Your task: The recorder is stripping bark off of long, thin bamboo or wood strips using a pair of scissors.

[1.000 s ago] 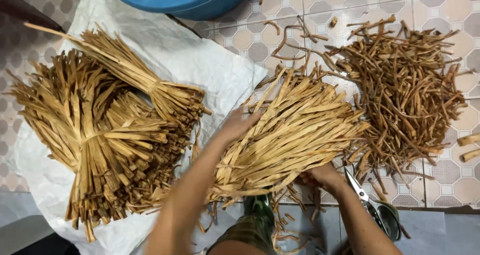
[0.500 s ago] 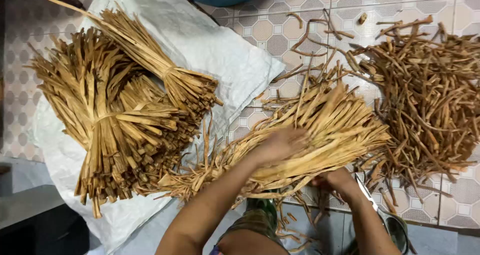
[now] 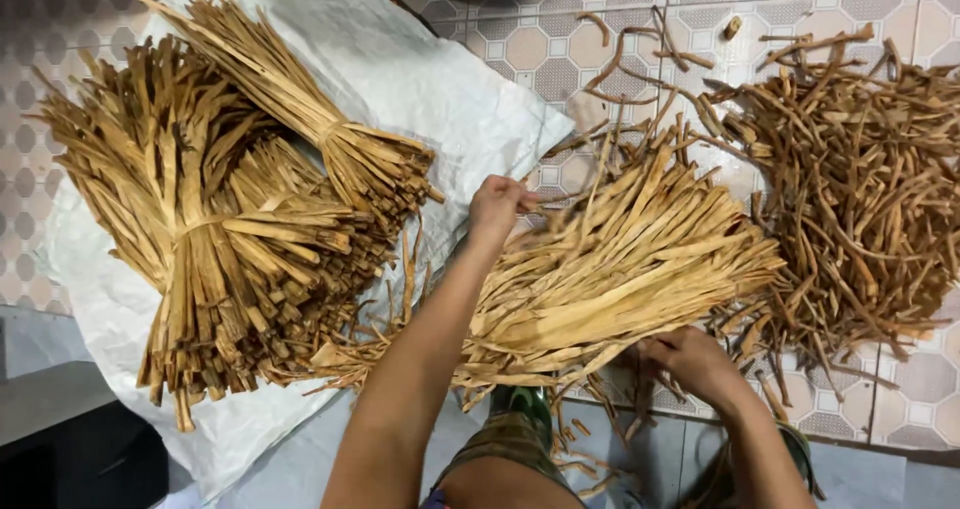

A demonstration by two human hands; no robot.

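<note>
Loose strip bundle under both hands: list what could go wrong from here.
1. The loose strip bundle is untied and fans out; strips may slide away from the left hand or the right hand.
2. It lies right against the darker tangled pile, so the two could mix.
3. Its near end touches the tied bundles on the white sack, where stray strips may snag.

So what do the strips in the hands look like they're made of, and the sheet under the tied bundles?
The loose strips, touched by the left hand and right hand, look like dried plant fibre, perhaps split bamboo or palm: flat, pale tan, matte, with splintery ends. The white sheet under the tied bundles looks like woven plastic sacking, to judge by its fine weave and slight sheen.
</note>
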